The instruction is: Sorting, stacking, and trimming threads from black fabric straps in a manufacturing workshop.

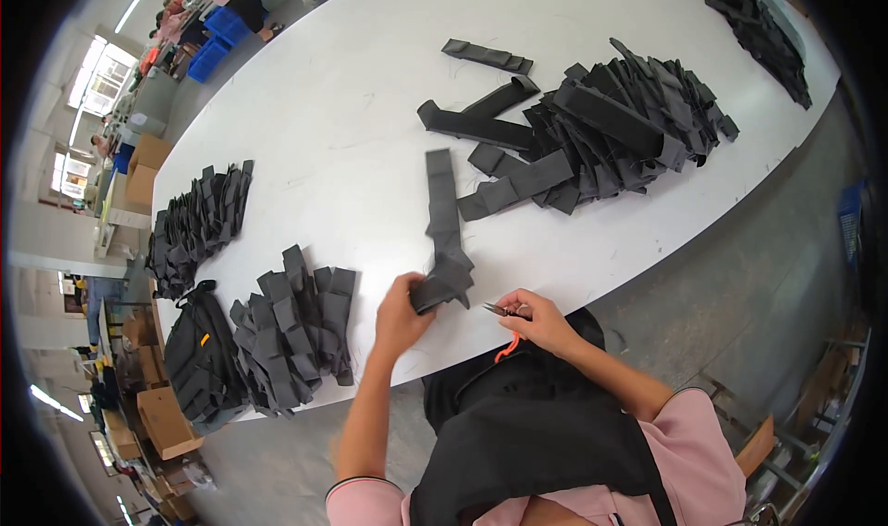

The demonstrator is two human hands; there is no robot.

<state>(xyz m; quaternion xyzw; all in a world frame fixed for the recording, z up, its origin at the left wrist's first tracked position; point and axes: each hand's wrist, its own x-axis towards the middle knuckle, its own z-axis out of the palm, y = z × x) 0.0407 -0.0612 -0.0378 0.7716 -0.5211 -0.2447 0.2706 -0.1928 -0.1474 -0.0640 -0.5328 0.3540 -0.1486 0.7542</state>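
Observation:
My left hand (400,322) is closed on the near end of a dark grey fabric strip (443,198), which is folded and bunched by the fingers. The rest of the strip stretches away from me over the white table (324,110). In my right hand (544,324) is a small pair of thread snips (495,309), their metal tips pointing left toward the strip, with a small gap between. An orange cord (507,348) hangs below that hand. Beyond the strip, to the right, lies a large heap of similar strips (629,128), several of them loose at its left side.
At the left are two more piles of folded grey strips, a nearer pile (287,332) and a farther pile (203,216), beside a black backpack (199,355). A dark bundle (763,45) lies at the far right edge. Blue crates (217,40) and people are beyond the table.

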